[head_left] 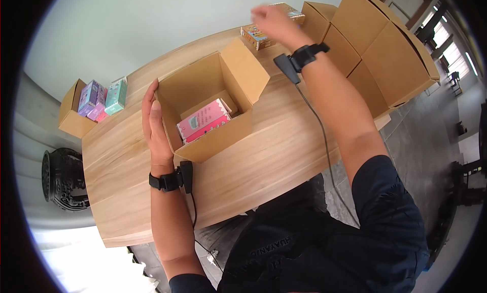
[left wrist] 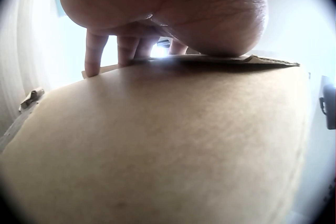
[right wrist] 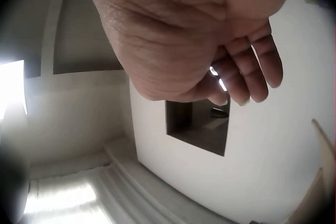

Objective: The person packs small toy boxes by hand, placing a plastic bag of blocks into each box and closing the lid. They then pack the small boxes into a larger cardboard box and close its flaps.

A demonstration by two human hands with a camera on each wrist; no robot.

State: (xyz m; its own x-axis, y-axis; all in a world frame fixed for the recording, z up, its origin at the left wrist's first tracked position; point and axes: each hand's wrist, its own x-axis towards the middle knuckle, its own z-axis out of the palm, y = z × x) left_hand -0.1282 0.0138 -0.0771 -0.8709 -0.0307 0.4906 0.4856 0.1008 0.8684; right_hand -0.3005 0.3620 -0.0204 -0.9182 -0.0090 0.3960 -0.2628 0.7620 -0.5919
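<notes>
In the head view an open cardboard box (head_left: 215, 140) stands mid-table with pink boxes (head_left: 205, 120) lying inside. My left hand (head_left: 158, 125) rests along its left side, fingers extended; in the left wrist view the hand (left wrist: 163, 14) lies over the edge of a cardboard wall (left wrist: 168, 129). My right hand (head_left: 279, 26), blurred, is raised near the orange patterned boxes (head_left: 257, 36) at the back, with nothing visible in it. The right wrist view shows the palm (right wrist: 178, 35) with fingers loosely bent and holding nothing.
Large cardboard boxes (head_left: 390, 64) stand at the right end of the table (head_left: 203, 201). At the left, a small carton (head_left: 76, 115) holds purple and pink boxes, with a teal box (head_left: 116, 96) beside it. Cables run from both wrists. A black ornate stool (head_left: 63, 178) stands left of the table.
</notes>
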